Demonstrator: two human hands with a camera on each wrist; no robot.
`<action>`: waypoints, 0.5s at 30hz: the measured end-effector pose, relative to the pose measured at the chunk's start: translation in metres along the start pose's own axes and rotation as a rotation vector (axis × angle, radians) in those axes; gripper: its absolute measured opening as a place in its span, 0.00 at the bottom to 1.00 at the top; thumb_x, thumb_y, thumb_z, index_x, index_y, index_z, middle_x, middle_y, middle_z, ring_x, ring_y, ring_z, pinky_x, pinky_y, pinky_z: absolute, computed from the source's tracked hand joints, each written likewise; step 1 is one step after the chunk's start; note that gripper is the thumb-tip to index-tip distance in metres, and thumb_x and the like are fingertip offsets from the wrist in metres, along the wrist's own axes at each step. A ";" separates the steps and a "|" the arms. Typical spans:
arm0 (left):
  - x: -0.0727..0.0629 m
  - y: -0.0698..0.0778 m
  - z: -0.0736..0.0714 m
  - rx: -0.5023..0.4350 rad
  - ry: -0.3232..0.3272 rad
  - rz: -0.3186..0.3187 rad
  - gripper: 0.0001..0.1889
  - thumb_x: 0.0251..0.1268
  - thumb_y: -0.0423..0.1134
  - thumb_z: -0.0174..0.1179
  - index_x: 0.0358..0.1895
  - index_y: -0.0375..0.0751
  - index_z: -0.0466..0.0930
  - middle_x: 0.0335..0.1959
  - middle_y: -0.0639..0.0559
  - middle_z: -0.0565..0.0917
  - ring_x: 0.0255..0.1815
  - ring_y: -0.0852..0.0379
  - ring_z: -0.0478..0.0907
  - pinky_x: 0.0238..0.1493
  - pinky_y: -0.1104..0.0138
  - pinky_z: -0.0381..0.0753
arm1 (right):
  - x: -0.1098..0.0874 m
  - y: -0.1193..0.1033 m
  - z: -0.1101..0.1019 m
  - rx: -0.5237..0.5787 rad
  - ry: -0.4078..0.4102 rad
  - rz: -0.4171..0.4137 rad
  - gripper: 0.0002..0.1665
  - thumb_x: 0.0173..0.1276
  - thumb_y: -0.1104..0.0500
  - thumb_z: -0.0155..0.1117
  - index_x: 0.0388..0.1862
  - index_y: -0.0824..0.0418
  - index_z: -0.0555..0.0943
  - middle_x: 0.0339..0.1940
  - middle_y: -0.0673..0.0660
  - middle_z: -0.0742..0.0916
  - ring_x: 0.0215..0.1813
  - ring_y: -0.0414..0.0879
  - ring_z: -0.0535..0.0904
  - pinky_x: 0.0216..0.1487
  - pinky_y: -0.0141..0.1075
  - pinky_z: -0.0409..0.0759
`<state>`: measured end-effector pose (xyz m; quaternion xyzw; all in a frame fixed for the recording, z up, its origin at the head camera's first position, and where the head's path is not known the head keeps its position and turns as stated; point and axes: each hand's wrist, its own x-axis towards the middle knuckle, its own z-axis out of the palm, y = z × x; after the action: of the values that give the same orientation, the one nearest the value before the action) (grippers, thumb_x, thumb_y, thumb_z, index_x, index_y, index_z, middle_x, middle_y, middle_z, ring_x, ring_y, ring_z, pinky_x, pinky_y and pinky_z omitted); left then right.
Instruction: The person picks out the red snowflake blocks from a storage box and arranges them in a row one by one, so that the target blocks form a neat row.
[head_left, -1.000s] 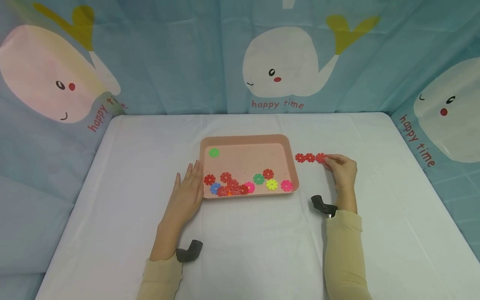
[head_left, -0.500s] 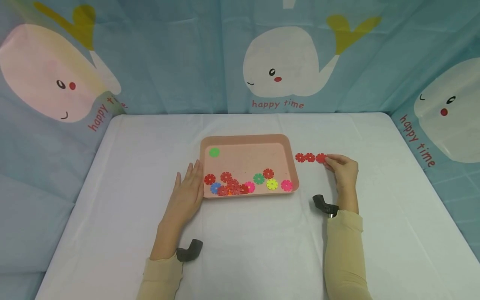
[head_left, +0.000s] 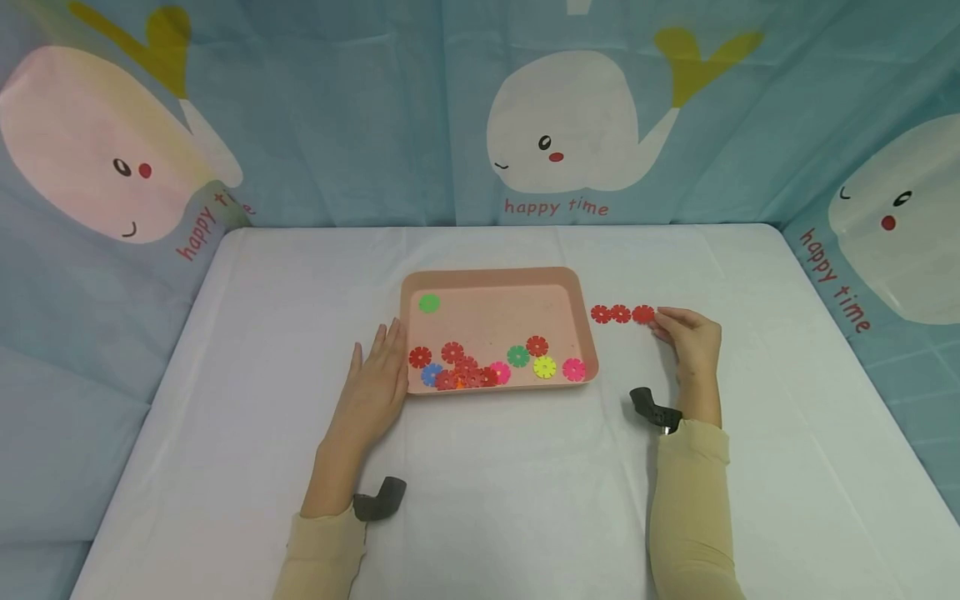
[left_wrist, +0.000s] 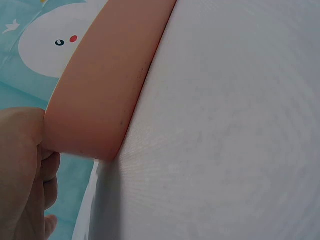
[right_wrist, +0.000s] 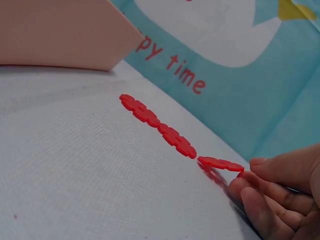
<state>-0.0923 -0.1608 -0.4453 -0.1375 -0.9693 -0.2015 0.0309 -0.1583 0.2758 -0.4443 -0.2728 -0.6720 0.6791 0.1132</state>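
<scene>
My right hand (head_left: pixel 688 337) pinches the edge of a red snowflake disc (right_wrist: pixel 221 163) between thumb and fingertips. In the right wrist view this disc is tilted, its held side raised above its shadow on the cloth. To its left, two more red discs (head_left: pixel 611 314) lie flat in a row, edge to edge. A narrow gap parts them from the held one. My left hand (head_left: pixel 375 383) lies with straight fingers along the left wall of a pink tray (head_left: pixel 491 279). Inside the tray are several notched discs, mostly red (head_left: pixel 452 352), with green (head_left: pixel 517 357), blue, yellow and pink ones.
A white cloth (head_left: pixel 510 500) covers the table. A blue curtain (head_left: pixel 360 125) with whale prints stands behind and at both sides. Dark wrist mounts (head_left: pixel 381 500) stick out from both sleeves. A light green disc (head_left: pixel 429 303) sits in the tray's far left corner.
My right hand has shifted slightly to the right with the pinched disc, and the gap to the other two red discs has widened. My left hand stays at the tray.
</scene>
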 end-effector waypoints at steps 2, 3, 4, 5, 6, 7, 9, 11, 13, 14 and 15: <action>0.000 0.000 0.000 0.003 -0.003 -0.001 0.31 0.73 0.41 0.43 0.74 0.35 0.47 0.75 0.45 0.51 0.75 0.46 0.44 0.70 0.43 0.40 | 0.000 -0.001 -0.001 -0.005 0.008 0.001 0.10 0.61 0.69 0.64 0.41 0.72 0.83 0.32 0.52 0.84 0.29 0.39 0.84 0.35 0.27 0.81; 0.000 0.000 0.001 0.004 -0.005 -0.001 0.31 0.73 0.41 0.43 0.74 0.35 0.47 0.75 0.45 0.51 0.75 0.46 0.44 0.70 0.43 0.40 | 0.000 -0.001 -0.001 -0.001 0.010 0.001 0.11 0.62 0.69 0.64 0.43 0.73 0.83 0.32 0.51 0.84 0.30 0.40 0.84 0.35 0.27 0.81; 0.000 0.000 0.001 0.004 -0.007 -0.002 0.31 0.73 0.41 0.43 0.74 0.35 0.47 0.75 0.45 0.51 0.75 0.46 0.44 0.70 0.44 0.40 | 0.000 -0.001 -0.002 0.000 0.012 0.001 0.12 0.62 0.69 0.64 0.43 0.73 0.82 0.31 0.51 0.84 0.30 0.40 0.84 0.35 0.27 0.81; 0.001 0.000 0.001 0.006 -0.008 -0.002 0.31 0.73 0.41 0.43 0.74 0.35 0.47 0.75 0.45 0.51 0.75 0.46 0.44 0.70 0.44 0.40 | 0.000 -0.001 -0.002 0.011 0.011 0.004 0.12 0.62 0.69 0.64 0.43 0.73 0.82 0.31 0.52 0.85 0.30 0.40 0.84 0.36 0.27 0.81; 0.001 0.000 0.001 0.007 -0.009 -0.003 0.31 0.73 0.41 0.43 0.74 0.35 0.47 0.75 0.45 0.51 0.75 0.46 0.44 0.70 0.44 0.40 | 0.000 -0.001 -0.002 0.021 0.009 0.008 0.11 0.61 0.69 0.64 0.43 0.72 0.83 0.31 0.52 0.85 0.30 0.40 0.84 0.36 0.27 0.81; 0.001 0.000 0.001 0.007 -0.011 -0.005 0.31 0.73 0.41 0.43 0.74 0.35 0.47 0.75 0.45 0.51 0.75 0.46 0.44 0.70 0.44 0.40 | -0.001 -0.001 -0.003 0.030 0.008 0.012 0.10 0.61 0.69 0.64 0.42 0.71 0.83 0.31 0.52 0.85 0.30 0.40 0.84 0.36 0.27 0.81; 0.001 0.001 0.000 0.005 -0.012 -0.009 0.31 0.72 0.41 0.43 0.74 0.35 0.47 0.75 0.45 0.51 0.75 0.46 0.44 0.70 0.44 0.39 | -0.001 -0.001 -0.003 0.047 0.003 0.012 0.08 0.61 0.69 0.65 0.40 0.71 0.83 0.31 0.52 0.85 0.30 0.40 0.84 0.36 0.27 0.81; 0.001 0.001 0.000 0.004 -0.012 -0.012 0.31 0.72 0.42 0.44 0.74 0.35 0.47 0.75 0.45 0.51 0.75 0.46 0.44 0.70 0.44 0.39 | -0.001 -0.001 -0.002 0.047 -0.003 0.005 0.08 0.61 0.69 0.65 0.40 0.71 0.83 0.31 0.52 0.84 0.30 0.40 0.84 0.36 0.27 0.81; 0.000 0.001 0.000 0.003 -0.011 -0.015 0.31 0.72 0.42 0.44 0.74 0.35 0.47 0.75 0.45 0.51 0.75 0.46 0.44 0.70 0.44 0.40 | -0.001 0.000 -0.001 0.035 -0.015 -0.006 0.10 0.61 0.70 0.64 0.41 0.73 0.82 0.32 0.52 0.84 0.31 0.39 0.84 0.36 0.27 0.81; 0.000 0.001 0.000 0.003 -0.010 -0.015 0.31 0.72 0.42 0.44 0.74 0.35 0.47 0.75 0.45 0.51 0.75 0.46 0.44 0.70 0.44 0.40 | -0.001 0.000 -0.001 0.025 -0.021 -0.009 0.11 0.61 0.69 0.64 0.43 0.74 0.82 0.33 0.52 0.84 0.31 0.39 0.84 0.37 0.27 0.81; 0.000 0.001 0.000 0.002 -0.009 -0.015 0.31 0.72 0.42 0.44 0.74 0.35 0.48 0.75 0.45 0.51 0.75 0.46 0.44 0.70 0.44 0.40 | 0.000 0.000 0.000 0.019 -0.026 -0.012 0.13 0.61 0.69 0.64 0.44 0.75 0.81 0.34 0.53 0.83 0.32 0.39 0.84 0.37 0.28 0.80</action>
<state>-0.0921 -0.1597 -0.4444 -0.1312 -0.9706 -0.2000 0.0250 -0.1578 0.2759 -0.4446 -0.2589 -0.6686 0.6882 0.1111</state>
